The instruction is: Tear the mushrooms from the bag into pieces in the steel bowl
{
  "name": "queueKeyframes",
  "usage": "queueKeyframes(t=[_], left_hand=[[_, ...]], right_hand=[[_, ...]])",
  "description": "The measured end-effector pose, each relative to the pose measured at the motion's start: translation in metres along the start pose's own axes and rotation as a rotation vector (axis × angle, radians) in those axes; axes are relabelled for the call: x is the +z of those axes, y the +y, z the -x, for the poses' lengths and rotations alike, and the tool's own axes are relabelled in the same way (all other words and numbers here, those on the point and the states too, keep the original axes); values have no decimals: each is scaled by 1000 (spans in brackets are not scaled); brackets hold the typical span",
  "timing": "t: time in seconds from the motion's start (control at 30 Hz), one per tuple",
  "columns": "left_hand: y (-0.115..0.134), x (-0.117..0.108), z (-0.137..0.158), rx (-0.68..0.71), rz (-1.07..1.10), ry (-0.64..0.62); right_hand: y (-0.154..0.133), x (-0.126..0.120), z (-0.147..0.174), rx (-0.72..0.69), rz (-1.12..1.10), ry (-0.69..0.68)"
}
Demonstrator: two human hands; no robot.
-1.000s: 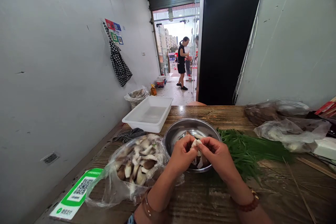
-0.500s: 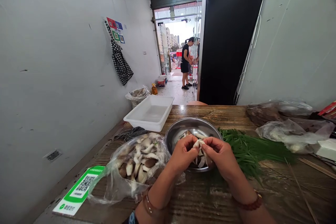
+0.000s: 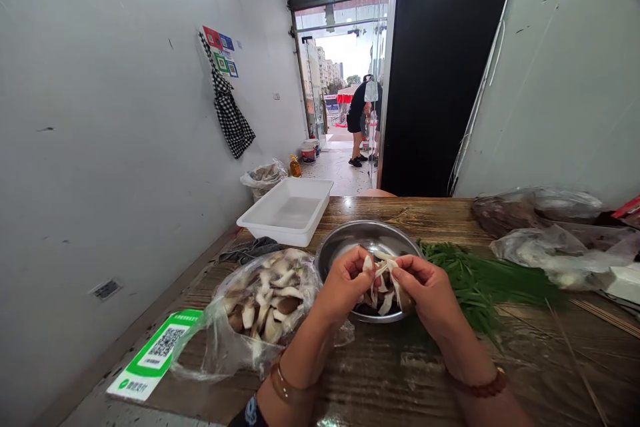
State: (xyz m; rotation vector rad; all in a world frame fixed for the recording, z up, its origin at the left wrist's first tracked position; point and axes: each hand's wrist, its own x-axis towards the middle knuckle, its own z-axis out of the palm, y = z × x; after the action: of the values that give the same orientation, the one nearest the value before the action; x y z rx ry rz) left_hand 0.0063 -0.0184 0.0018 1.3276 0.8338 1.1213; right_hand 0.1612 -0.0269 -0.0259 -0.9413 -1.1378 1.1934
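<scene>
- And here's the left hand (image 3: 345,283), thumb and fingertips pinched on a pale mushroom (image 3: 368,264), with the right hand (image 3: 427,290) gripping pale flesh just beside it; whether the two parts join is too small to tell
- Both pairs of fingertips sit close together, a grip that looks chosen for fine control over something soft
- Beneath it all, the wooden table (image 3: 375,373), broad enough to give every item its own spot, forearms reaching in over the near side
- Up at the far left, the white tray (image 3: 273,233), well apart from the hands, likely parked there to leave working room
- Nearer on the left, the plastic bag (image 3: 215,347), mouth slack and spread, whole mushrooms (image 3: 273,310) heaped in view, probably laid open for an easy reach
- Dead centre, the metal bowl (image 3: 331,248), directly under the fingers, seemingly so that any loose strip drops straight inside
- Over on the right, long green leaves (image 3: 505,280) lie flat just beside the bowl, perhaps pushed aside to keep them out of the way
- Smallest of all, the torn strips (image 3: 386,303) in that bowl, below the mushroom in hand, which hangs above its near half
</scene>
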Motion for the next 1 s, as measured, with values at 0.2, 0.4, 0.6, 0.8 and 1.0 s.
queueKeyframes(t=[0.2,0.4,0.6,0.8,1.0], left_hand=[[-1,0,1,7,-67,-12],[-9,-1,-5,260,-577,138],[-15,-4,-8,373,-626,183],[-17,-3,-5,301,-329,389],[-7,-26,13,240,-295,422]], right_hand=[[-1,-6,-4,-53,-98,171],[1,-11,-7,-349,492,185],[7,-14,-13,-378,636,138],[11,-10,-10,-240,585,161],[17,-15,-8,-216,706,159]])
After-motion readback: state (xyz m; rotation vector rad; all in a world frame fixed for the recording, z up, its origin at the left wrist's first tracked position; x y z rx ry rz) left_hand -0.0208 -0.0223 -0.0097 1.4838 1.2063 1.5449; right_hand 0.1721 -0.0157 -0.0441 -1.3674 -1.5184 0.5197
